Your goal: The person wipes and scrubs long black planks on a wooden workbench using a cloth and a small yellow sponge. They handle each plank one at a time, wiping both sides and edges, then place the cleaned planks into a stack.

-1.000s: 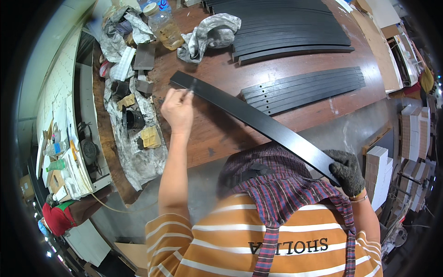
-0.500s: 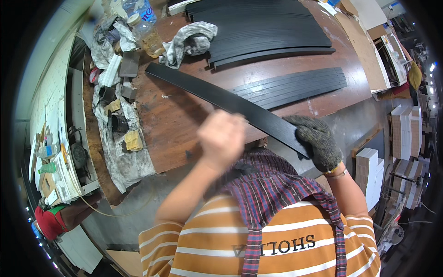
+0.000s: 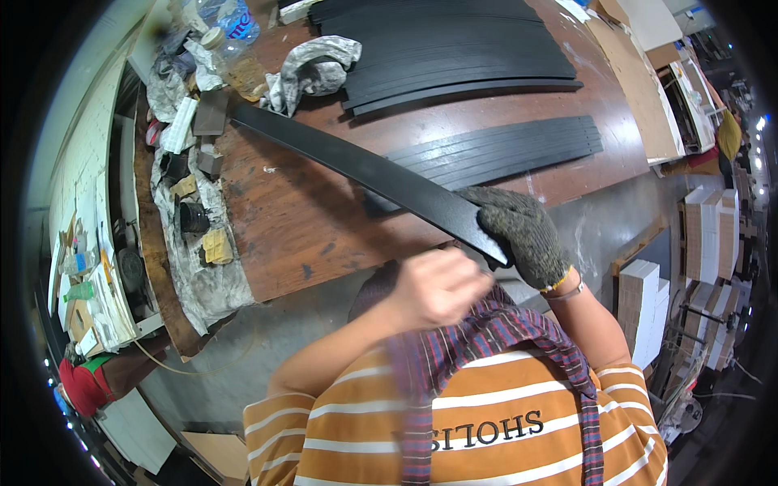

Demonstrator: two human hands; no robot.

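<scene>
My right hand (image 3: 525, 236), in a dark grey knitted glove, grips the near end of a long black slat (image 3: 356, 172). The slat slants up and leftward across the brown table, and its far end is by a dark block (image 3: 211, 112). Bare and curled closed, my left hand (image 3: 444, 287) is just below the slat's near end, in front of my chest. What its fingers hold, if anything, is hidden. Behind the held slat lies a row of dark grey slats (image 3: 519, 152). Farther back is a larger batch of black slats (image 3: 454, 57).
Crumpled stained cloth (image 3: 314, 73) and plastic bottles (image 3: 231, 57) stand at the back left. Along the table's left side are a smeared sheet (image 3: 212, 292), yellow sponge pieces (image 3: 216, 245) and a black cup-like thing (image 3: 193, 217). White stacked boards (image 3: 644, 304) are at right; another person (image 3: 85, 389) is at lower left.
My left hand has come down and right, from beside the slat's middle to below its near end. My right hand and the slat have shifted left.
</scene>
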